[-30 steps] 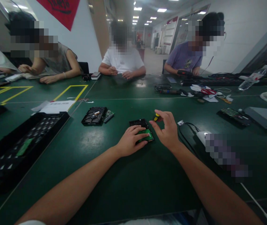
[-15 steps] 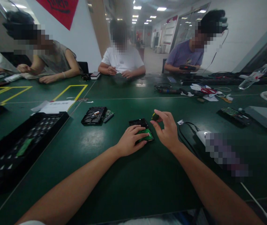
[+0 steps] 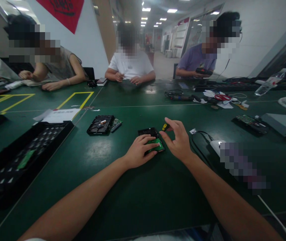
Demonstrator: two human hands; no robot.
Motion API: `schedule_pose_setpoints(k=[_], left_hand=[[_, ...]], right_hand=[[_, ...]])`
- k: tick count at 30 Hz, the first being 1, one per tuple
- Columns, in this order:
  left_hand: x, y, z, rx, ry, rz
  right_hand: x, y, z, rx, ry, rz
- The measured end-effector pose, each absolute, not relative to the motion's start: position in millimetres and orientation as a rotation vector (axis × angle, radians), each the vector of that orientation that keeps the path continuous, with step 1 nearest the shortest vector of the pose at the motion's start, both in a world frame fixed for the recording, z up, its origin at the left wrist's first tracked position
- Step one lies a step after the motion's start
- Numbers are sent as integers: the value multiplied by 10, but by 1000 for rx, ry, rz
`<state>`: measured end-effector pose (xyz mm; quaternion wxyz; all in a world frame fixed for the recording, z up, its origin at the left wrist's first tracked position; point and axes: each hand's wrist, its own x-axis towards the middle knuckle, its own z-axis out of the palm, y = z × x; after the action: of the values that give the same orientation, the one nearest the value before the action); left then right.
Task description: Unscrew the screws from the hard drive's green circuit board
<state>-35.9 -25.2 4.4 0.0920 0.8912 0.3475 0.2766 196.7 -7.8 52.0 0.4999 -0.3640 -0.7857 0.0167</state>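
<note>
My left hand (image 3: 139, 151) lies with fingers pressed flat on a black hard drive (image 3: 148, 132) whose green circuit board (image 3: 157, 145) faces up, holding it against the green table (image 3: 138, 197). My right hand (image 3: 179, 140) is pinched round a small screwdriver with a yellow and black handle (image 3: 165, 127), held just right of the drive and above its far corner. The tool's tip is hidden behind my fingers.
A second hard drive (image 3: 100, 124) with a loose board (image 3: 117, 123) lies to the left. A black tray (image 3: 14, 157) sits at the left edge. Black cable (image 3: 200, 139) and a white adapter lie to the right. Three persons sit at the far side.
My right hand has shifted slightly left toward the drive and turned the screwdriver handle between its fingers. My left hand has stayed on the drive.
</note>
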Motion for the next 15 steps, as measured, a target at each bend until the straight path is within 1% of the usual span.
schedule_pose_setpoints(k=[15], left_hand=[[-350,-264,56,2641,1029,836]], right_hand=[[1953,-65,501,-868,-1902,20]])
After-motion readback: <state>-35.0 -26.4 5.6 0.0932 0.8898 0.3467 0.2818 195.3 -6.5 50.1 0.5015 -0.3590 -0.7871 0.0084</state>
